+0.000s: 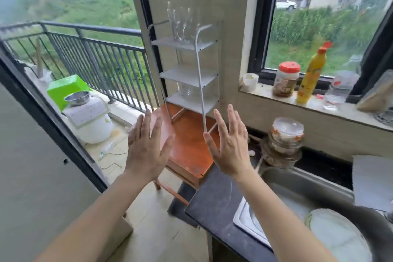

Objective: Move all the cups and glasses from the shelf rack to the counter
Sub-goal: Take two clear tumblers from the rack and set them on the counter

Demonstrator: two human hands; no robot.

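A white three-tier shelf rack (198, 64) stands on a small orange wooden table (189, 147) against the wall. Several clear stemmed glasses (180, 23) stand on its top shelf. A clear glass cup (188, 90) sits on the bottom shelf; the middle shelf looks bare. My left hand (146, 147) and my right hand (229, 147) are raised in front of the table, fingers straight and spread, holding nothing and touching nothing. The dark counter (214, 198) lies below my right forearm.
A steel sink (276, 181) with a white plate (336, 238) is set in the counter. Stacked bowls (285, 134) stand behind the sink. On the windowsill are a jar (286, 78), a yellow bottle (310, 76) and a white cup (251, 82). A rice cooker (91, 117) sits by the balcony railing.
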